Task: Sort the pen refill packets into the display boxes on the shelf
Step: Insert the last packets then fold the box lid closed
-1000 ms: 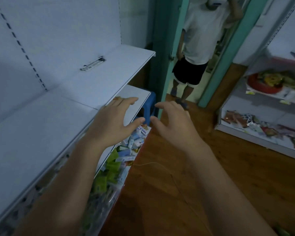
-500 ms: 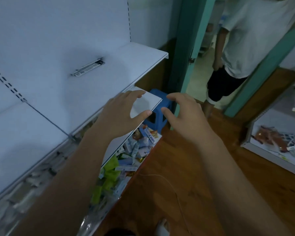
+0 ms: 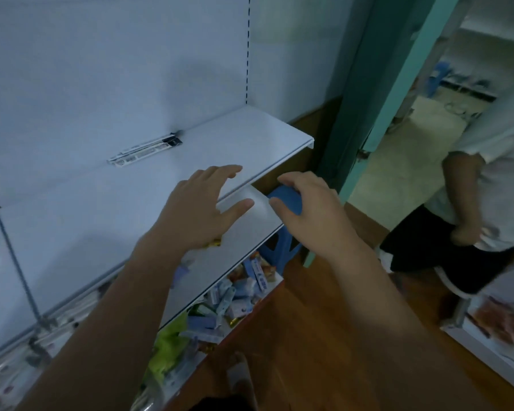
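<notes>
Pen refill packet (image 3: 144, 149), slim, white, black-ended, left hand (image 3: 196, 212) and right hand (image 3: 312, 215) spread, empty

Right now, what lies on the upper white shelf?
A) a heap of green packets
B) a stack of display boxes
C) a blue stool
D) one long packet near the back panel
D: a single long pen refill packet lies alone on the upper shelf close to the back panel, while the left hand and the right hand hover open and hold nothing.
</notes>
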`<state>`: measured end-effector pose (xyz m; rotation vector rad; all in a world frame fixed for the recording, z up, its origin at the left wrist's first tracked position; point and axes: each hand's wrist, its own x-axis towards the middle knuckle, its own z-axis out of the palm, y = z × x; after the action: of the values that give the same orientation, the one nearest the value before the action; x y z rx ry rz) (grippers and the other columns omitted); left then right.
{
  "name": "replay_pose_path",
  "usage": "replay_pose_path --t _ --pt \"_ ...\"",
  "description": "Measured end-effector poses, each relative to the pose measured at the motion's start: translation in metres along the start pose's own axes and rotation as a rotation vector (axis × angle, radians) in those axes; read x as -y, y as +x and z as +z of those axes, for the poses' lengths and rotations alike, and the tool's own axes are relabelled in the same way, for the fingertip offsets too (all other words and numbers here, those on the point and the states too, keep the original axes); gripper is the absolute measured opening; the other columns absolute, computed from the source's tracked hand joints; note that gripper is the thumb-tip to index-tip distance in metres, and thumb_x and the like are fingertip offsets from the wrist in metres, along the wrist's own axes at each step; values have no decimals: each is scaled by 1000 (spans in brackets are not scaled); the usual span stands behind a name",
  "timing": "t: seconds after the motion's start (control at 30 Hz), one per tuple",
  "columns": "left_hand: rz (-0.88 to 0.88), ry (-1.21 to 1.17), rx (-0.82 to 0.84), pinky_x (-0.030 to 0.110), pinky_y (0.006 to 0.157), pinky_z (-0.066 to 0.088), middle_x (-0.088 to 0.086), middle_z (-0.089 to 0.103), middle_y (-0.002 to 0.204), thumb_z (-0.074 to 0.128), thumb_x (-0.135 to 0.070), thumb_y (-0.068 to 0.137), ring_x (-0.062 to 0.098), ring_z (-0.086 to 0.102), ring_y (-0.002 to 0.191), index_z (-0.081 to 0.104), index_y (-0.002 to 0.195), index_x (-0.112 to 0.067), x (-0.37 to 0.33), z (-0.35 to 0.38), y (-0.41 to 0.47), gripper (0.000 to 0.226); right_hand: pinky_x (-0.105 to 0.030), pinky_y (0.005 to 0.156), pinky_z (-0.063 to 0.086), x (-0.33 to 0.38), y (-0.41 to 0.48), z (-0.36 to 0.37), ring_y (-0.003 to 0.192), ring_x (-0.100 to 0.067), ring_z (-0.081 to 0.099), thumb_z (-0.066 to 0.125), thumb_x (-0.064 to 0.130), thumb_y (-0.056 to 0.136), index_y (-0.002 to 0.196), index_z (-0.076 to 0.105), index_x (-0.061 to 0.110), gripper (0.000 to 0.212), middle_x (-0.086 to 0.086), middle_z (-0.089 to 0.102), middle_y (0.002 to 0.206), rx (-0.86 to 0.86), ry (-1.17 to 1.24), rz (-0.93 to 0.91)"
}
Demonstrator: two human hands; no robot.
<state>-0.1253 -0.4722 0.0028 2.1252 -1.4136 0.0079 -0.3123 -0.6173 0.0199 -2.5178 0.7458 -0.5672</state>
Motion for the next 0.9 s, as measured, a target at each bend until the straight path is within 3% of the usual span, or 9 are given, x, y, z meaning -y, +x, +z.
replay_pose_path --t 0.23,0.37,0.57,0.73,0.9 --pt "-124 19 -61 39 108 40 -13 55 146 52 -69 95 14 51 134 43 154 -35 47 3 78 68 -45 108 42 -11 106 29 124 -15 52 64 46 100 139 57 26 45 4 60 130 69 44 -76" --pt "-222 40 -105 45 110 46 -11 57 146 52 -73 93 15 53 134 44 152 -36 79 -7 98 70 -40 112 38 -5 159 46 126 -11 49 60 47 102 141 54 28 44 8 56 136 143 73 -152" --pt "-384 112 -163 47 109 46 -10 56 148 52 -73 94 18 52 135 44 151 -36 126 -23 95 69 -29 101 31 12 229 79 123 -11 51 62 45 101 138 57 28 42 10 58 133 244 131 -287" --pt "-553 210 -178 49 104 48 -9 57 146 42 -81 87 22 55 130 43 151 -35 148 -26 96 79 -37 107 39 24 275 107 123 -11 53 64 43 100 136 59 28 40 10 60 132 330 204 -416" --pt "-692 303 -147 48 106 46 -6 56 147 61 -66 89 24 53 132 41 152 -33 163 -17 109 74 -43 103 47 24 315 126 117 -13 56 68 41 97 129 63 29 34 11 62 122 407 285 -533"
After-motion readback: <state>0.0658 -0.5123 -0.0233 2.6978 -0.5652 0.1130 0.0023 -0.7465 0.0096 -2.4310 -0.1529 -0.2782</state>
